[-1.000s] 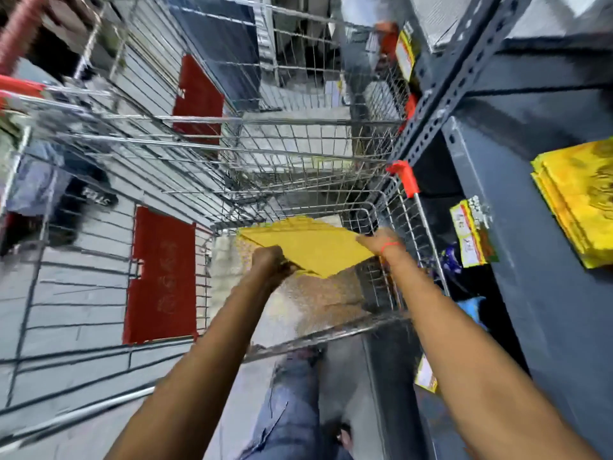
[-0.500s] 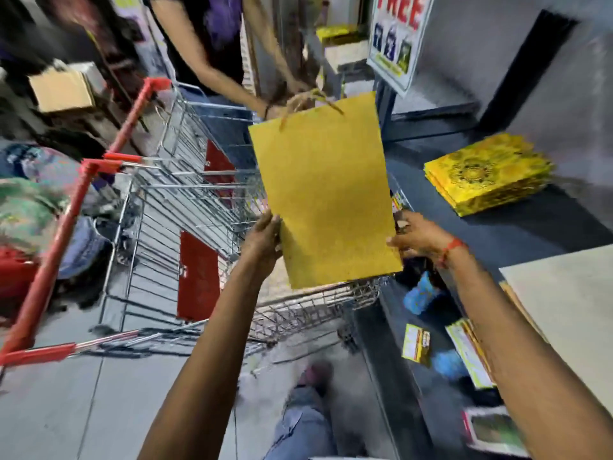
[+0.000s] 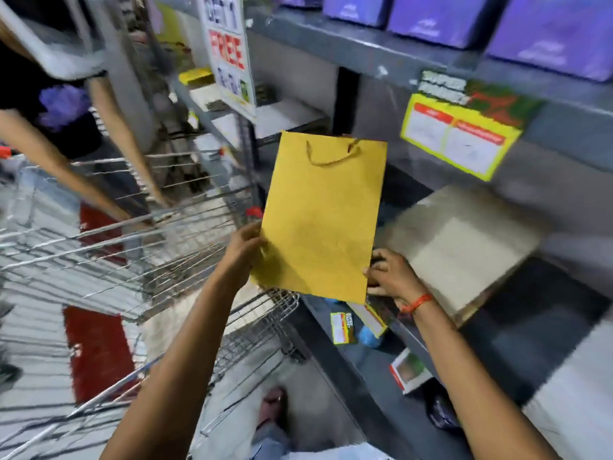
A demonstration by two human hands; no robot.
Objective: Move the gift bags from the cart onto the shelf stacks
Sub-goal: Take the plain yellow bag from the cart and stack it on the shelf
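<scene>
Bag [image 3: 323, 217] (yellow, upright) | left hand [image 3: 243, 242] pinching lower edge | right hand [image 3: 389, 277] gripping bottom corner

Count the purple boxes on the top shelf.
3: one at the left, one in the middle, one at the right. More may sit beyond the frame.

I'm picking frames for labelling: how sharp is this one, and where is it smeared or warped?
Head view: heavy motion blur on the cart wires, shelf tags and purple boxes; the yellow bag and both hands, left and right, are fairly sharp; wide-angle bending tilts the shelf; lighting even, no glare.
</scene>
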